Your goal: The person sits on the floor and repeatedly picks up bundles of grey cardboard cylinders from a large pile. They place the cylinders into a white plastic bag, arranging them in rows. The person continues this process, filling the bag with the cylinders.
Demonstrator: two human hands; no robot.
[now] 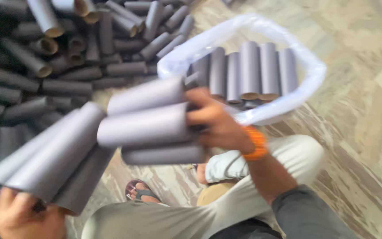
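My right hand (217, 121) grips the ends of three grey cardboard tubes (149, 121), held sideways in front of me. My left hand (23, 214), at the bottom left, holds another bunch of grey tubes (54, 155) that point up and to the right. Behind my right hand stands a clear plastic bag (306, 66), its mouth open, with several grey tubes (248, 68) packed side by side inside it. The picture is blurred by motion.
A large loose pile of grey tubes (58, 57) covers the floor at the top left. The floor is marbled stone (368, 132). My legs in light trousers (226, 208) and a sandalled foot (140, 192) are at the bottom.
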